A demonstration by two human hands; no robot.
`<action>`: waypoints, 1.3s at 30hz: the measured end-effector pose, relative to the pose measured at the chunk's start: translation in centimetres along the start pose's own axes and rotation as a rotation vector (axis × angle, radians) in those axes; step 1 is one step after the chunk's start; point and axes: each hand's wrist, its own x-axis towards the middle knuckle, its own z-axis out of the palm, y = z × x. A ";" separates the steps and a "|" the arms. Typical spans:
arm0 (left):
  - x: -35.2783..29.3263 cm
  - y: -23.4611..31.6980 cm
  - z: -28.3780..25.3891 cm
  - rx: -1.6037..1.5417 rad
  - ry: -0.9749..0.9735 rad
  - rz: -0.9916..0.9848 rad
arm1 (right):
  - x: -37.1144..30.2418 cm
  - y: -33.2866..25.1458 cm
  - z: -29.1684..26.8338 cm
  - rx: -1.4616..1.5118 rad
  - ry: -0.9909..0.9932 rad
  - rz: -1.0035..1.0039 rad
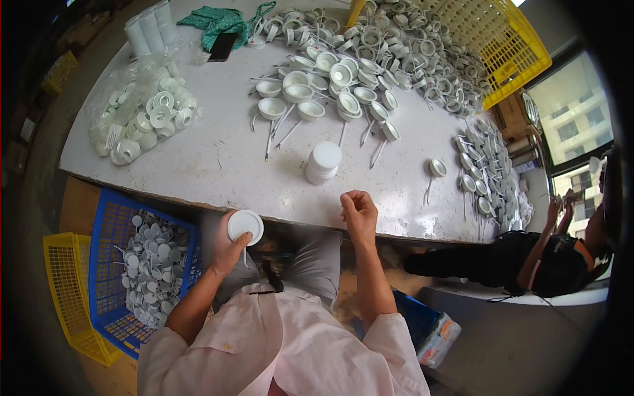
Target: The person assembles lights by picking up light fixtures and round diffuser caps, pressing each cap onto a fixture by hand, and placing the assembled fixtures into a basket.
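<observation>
My left hand point(228, 252) holds a round white lamp part point(246, 226) with a flat face and a thin white lead hanging below it, the thumb pressed on its rim. My right hand point(360, 214) is raised over the table's front edge, fingers curled together; whatever they may pinch is hidden. Just beyond it stands a short stack of white round discs point(323, 162). Farther back on the white table point(224, 165) lie several white cup-shaped lamp housings point(310, 92) with wires. One such housing point(436, 168) sits apart on the right.
A clear bag of white rings point(142, 112) lies at the left, below white cylindrical stacks point(150, 30). A green cloth point(218, 23) and a phone point(223, 47) are behind. A blue basket point(99, 264) holds finished-looking discs. A yellow crate point(522, 53) spills housings; a person point(561, 257) works at right.
</observation>
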 end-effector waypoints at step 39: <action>0.8 1.4 7.5 -0.068 -0.483 -0.307 | -11.6 7.0 -1.8 0.330 -0.120 0.405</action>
